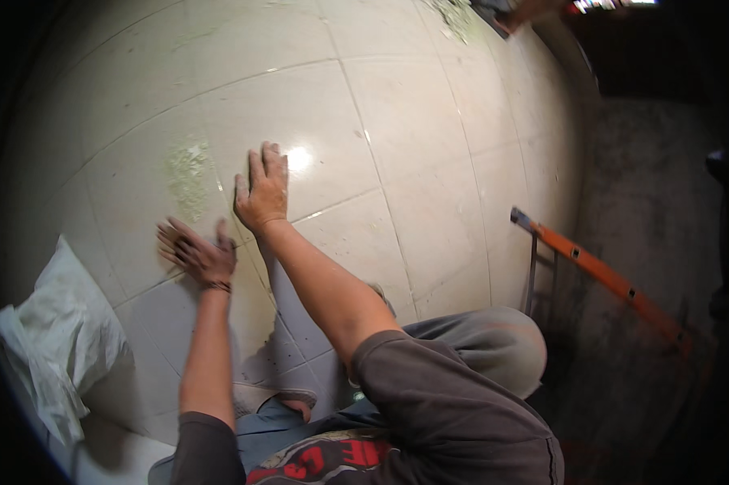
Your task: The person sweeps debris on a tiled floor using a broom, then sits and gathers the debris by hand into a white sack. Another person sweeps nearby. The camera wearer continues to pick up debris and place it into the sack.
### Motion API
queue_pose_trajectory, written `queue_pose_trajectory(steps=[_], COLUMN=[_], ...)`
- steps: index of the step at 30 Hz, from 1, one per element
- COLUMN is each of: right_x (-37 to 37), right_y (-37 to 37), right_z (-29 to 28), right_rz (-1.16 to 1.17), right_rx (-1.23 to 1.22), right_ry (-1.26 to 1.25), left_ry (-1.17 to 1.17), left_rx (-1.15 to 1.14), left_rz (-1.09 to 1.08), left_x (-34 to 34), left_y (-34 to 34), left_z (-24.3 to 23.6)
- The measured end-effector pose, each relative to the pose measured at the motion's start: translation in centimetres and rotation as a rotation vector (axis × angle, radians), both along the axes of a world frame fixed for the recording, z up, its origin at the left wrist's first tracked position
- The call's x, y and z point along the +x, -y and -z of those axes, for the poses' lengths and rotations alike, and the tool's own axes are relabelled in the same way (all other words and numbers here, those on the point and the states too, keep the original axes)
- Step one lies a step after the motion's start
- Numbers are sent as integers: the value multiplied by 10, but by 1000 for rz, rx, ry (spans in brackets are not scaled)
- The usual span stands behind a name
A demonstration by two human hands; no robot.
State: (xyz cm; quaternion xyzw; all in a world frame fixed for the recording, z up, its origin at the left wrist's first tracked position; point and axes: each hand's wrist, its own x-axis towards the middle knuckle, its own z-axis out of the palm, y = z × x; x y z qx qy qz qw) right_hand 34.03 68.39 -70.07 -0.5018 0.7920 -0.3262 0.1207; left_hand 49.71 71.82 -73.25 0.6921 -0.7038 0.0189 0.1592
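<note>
Both hands lie flat and released, left hand (199, 255) and right hand (263, 191), on a glossy floor tile (316, 137), likely stiff, heavy, slippery, brittle; best gripped by its edges.

Dark grey short-sleeved shirt (453, 404) with red print on chest; grey trousers (494, 343) beside it; thin wristband (217, 285) on left wrist.

Bright tiles, dark surroundings, heavy fisheye bend

A small white glare spot sits on the glossy tiled floor (397, 121) just beside the right hand (262, 191); the arms cast soft shadows on the tiles below it. To the right of the tiles the ground falls dim and grainy. Grout lines curve strongly toward the rim, the corners are black, and the left hand (196, 252) is slightly blurred.
</note>
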Motion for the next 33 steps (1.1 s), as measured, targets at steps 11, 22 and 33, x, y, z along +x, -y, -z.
queue_pose_trajectory(steps=[11, 22, 33], right_x=[-232, -224, -19], right_y=[-326, -522, -231], right_z=[-23, -25, 28], right_rz=[1111, 1397, 501], right_rx=[102, 456, 137], right_ry=[-266, -47, -55], left_ry=[-34, 62, 116], left_rx=[4, 6, 6], left_rz=[232, 217, 135], left_x=[28, 33, 56], left_y=[61, 65, 85], left_z=[12, 21, 47])
